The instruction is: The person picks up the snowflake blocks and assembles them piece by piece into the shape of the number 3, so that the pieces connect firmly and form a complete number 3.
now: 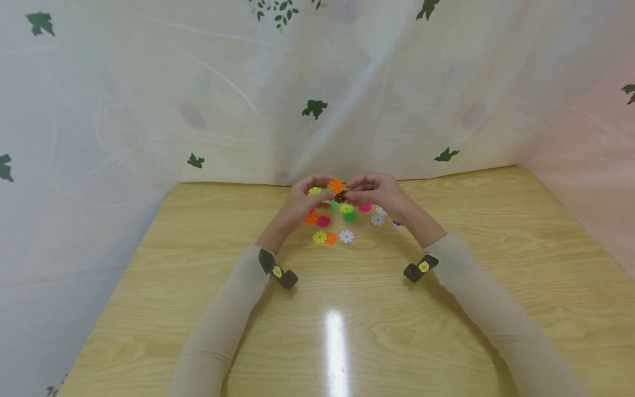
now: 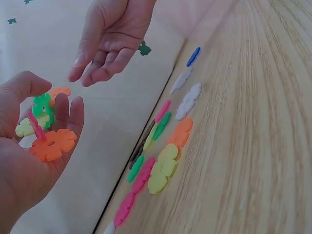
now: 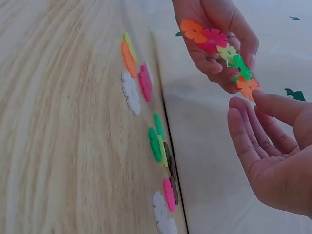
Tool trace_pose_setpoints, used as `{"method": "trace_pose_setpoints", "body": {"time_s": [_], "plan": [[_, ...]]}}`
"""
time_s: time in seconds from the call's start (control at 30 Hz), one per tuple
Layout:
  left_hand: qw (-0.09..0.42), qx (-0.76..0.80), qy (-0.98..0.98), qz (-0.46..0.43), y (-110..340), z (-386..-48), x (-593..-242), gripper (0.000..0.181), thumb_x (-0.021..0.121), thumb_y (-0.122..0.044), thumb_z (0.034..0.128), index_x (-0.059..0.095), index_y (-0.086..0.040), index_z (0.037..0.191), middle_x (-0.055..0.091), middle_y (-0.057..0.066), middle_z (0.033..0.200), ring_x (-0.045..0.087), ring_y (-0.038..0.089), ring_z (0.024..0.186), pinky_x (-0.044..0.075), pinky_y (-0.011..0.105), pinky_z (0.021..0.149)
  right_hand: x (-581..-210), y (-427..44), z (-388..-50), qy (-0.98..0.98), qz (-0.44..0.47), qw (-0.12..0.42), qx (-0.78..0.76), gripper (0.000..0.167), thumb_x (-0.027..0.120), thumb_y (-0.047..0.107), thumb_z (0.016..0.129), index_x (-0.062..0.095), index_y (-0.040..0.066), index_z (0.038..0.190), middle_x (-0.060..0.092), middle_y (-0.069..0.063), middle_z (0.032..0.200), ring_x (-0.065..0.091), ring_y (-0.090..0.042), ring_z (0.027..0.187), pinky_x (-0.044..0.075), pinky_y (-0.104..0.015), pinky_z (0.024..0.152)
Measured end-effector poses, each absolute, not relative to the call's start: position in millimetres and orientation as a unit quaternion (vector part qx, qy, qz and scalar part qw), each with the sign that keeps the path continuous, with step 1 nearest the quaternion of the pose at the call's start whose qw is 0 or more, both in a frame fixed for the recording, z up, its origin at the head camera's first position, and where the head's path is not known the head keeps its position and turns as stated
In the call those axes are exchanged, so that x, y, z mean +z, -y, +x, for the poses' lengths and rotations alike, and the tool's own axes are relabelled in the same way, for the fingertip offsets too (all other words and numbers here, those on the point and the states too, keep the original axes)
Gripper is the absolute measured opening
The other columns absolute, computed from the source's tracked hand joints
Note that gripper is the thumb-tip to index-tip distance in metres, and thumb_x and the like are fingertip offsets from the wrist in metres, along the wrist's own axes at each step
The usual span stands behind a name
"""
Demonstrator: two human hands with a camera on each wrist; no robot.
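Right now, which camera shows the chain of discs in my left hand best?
The right wrist view: the chain lies strung out, its orange, pink, yellow, green and orange discs distinct. In the left wrist view they overlap, the pink disc nearly edge-on. The head view shows it small, partly hidden by your left hand.

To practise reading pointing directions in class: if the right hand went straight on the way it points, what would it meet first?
The right hand would probably meet the nearer orange disc of the chain in the left hand; depth there is hard to judge.
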State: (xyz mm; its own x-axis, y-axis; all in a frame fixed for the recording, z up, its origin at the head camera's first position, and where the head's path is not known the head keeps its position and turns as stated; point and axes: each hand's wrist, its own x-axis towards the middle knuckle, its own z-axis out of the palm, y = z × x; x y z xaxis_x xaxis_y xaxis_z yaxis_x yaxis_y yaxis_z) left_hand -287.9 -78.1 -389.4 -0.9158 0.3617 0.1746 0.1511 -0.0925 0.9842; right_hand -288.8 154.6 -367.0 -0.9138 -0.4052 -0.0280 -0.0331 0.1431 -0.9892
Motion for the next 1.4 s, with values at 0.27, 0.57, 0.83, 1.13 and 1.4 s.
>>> {"method": "trace_pose_setpoints", "body": {"time_s": [0.27,0.57,0.83,1.13,1.4], "plan": [[0.072,0.715,-0.667,0.193,78.9,-287.5,-389.6,0.034,0.063,0.001,0.0969,0.058,0.005,0.130,0.058,0.007,0.116,0.064,0.024,0.097,0.065,0.037,0.083,-373.7,-159.4,-287.1,-0.764,-0.171,0.183,-0.594,0.035,0.074,0.011,0.094,0.062,-0.008,0.122,0.074,-0.008,0.102,0.073,-0.034,0.100,0.057,-0.054,0.099],[0.052,0.691,-0.696,0.190,80.2,-288.3,-391.7,0.033,0.066,-0.003,0.0963,0.062,0.002,0.129,0.062,0.005,0.115,0.063,0.026,0.098,0.063,0.035,0.083,-382.2,-163.1,-282.8,-0.798,-0.229,0.202,-0.520,0.029,0.074,0.003,0.092,0.066,-0.009,0.117,0.074,-0.017,0.107,0.071,-0.028,0.098,0.063,-0.037,0.085],[0.050,0.667,-0.721,0.179,81.0,-288.2,-392.6,0.032,0.069,-0.011,0.0961,0.065,-0.004,0.127,0.063,0.003,0.116,0.059,0.051,0.105,0.047,0.023,0.056,-388.1,-161.2,-279.7,-0.814,-0.279,0.218,-0.460,0.023,0.074,-0.001,0.089,0.069,-0.006,0.111,0.073,-0.021,0.106,0.069,-0.025,0.094,0.062,-0.032,0.080],[0.061,0.672,-0.717,0.178,81.4,-288.5,-393.7,0.031,0.069,-0.014,0.0963,0.066,-0.006,0.126,0.065,0.002,0.115,0.056,0.055,0.111,0.036,0.017,0.047,-393.7,-155.0,-282.5,-0.827,-0.348,0.208,-0.389,0.029,0.081,0.003,0.084,0.072,-0.004,0.111,0.072,-0.017,0.101,0.063,-0.020,0.089,0.055,-0.022,0.078],[0.064,0.667,-0.721,0.176,81.9,-287.8,-393.0,0.031,0.068,-0.014,0.0964,0.066,-0.006,0.127,0.065,0.000,0.114,0.057,0.054,0.111,0.036,0.018,0.048,-394.2,-148.3,-282.0,-0.824,-0.389,0.202,-0.359,0.028,0.082,0.002,0.083,0.074,-0.003,0.110,0.069,-0.015,0.096,0.056,-0.019,0.082,0.051,-0.022,0.073]]}}
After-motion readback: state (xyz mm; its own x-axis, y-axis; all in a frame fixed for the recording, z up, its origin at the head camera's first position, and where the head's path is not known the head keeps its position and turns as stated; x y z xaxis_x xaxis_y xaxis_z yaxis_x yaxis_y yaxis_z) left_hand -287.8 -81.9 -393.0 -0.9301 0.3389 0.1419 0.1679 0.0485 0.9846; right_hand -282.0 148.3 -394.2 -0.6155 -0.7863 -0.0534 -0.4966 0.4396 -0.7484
